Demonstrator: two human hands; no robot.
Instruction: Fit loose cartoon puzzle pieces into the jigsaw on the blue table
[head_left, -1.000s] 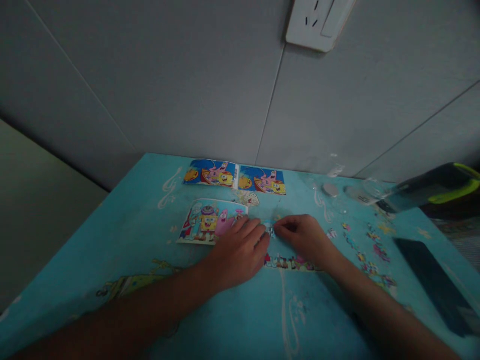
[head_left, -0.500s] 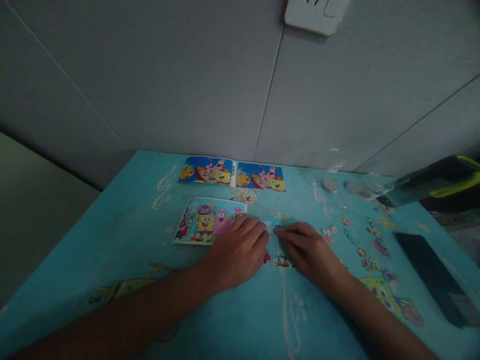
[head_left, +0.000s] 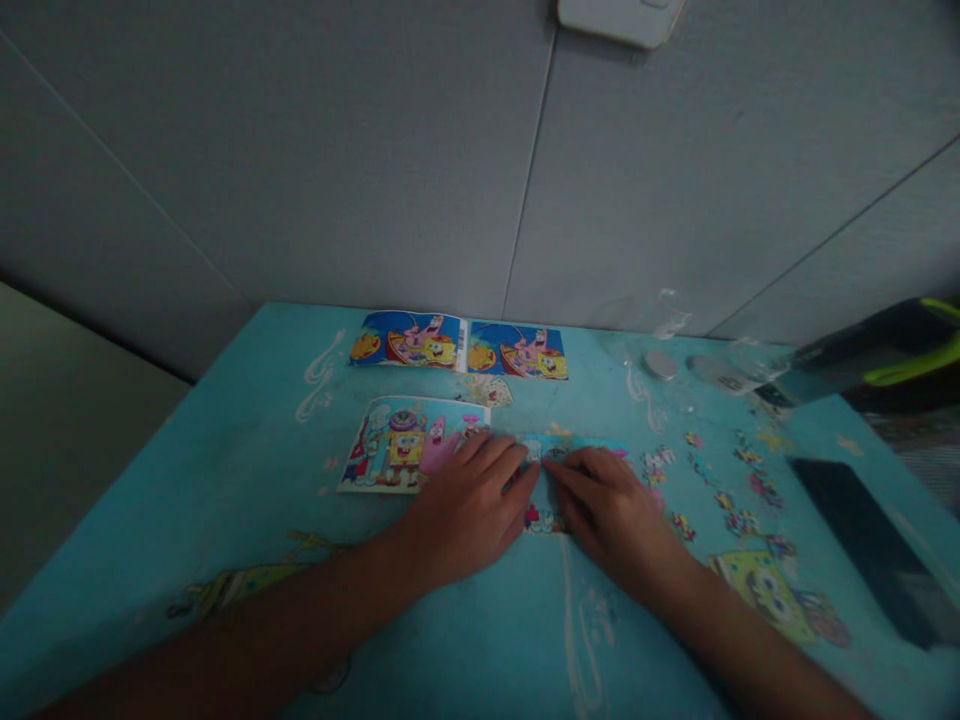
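A partly assembled jigsaw (head_left: 546, 521) lies just to the right of the picture card (head_left: 401, 445), under and between the two hands. As far as it shows, a printed band is in place along its far edge and a short stretch of its near edge — the near-left corner included — while the middle is hidden, so I cannot tell how much of the inside is filled.

What remains is plainer: loose pieces (head_left: 742, 522) lie scattered well to the right of the card, beyond the right hand, and none of these is in the joined part. On this evidence the work looks under way rather than near its end.

The left hand (head_left: 476, 510) covers the card's right end, its fingers together and reaching to the jigsaw's left side; whether it grips anything, I cannot tell. The right hand (head_left: 611, 500) bends over the jigsaw, thumb and forefinger close together at the tips — whether a piece sits between them is too small to see.

Behind the card, toward the wall, lie two matching blue pictures (head_left: 517, 350). Far to its right is a dark flat slab (head_left: 862, 545).
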